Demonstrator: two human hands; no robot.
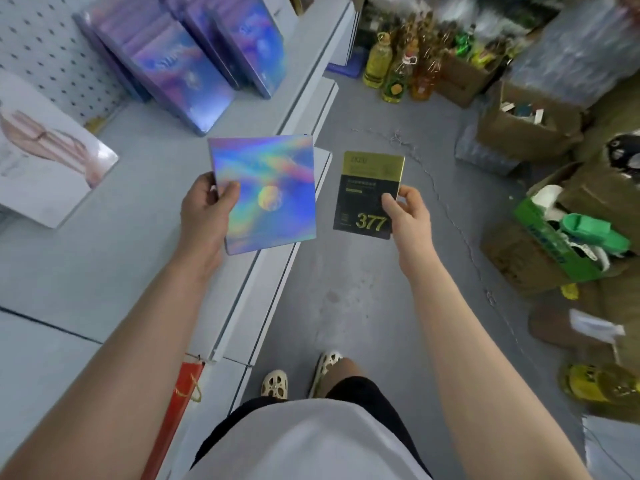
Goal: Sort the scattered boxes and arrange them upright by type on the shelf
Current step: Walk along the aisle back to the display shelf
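Left hand (204,206) holds a square holographic box (265,192) by its left edge: the thumb lies across the front face and the fingers curl behind, so the grip pinches the box. The box is held in the air, face toward the camera, above the front edge of the shelf (104,265).

Right hand (405,211) holds a smaller black and gold box (369,195) printed with "377". The thumb presses on the front near the right edge and the fingers wrap behind; this grip likewise pinches its box. This box is held over the grey floor (363,289), just beside the holographic one and not touching it.

On the shelf, a row of blue-purple boxes (180,64) leans toward the perforated back panel (45,53) at the far end. A white box with a pale pink picture (45,147) rests tilted at the left side of the shelf.

A red bag (180,393) hangs beside the lower shelf edge. Across the floor stand bottles of yellow oil (398,64) and open cardboard cartons (526,133); one green carton (554,247) holds green and white items. The person's two feet wear pale perforated clogs (275,384).
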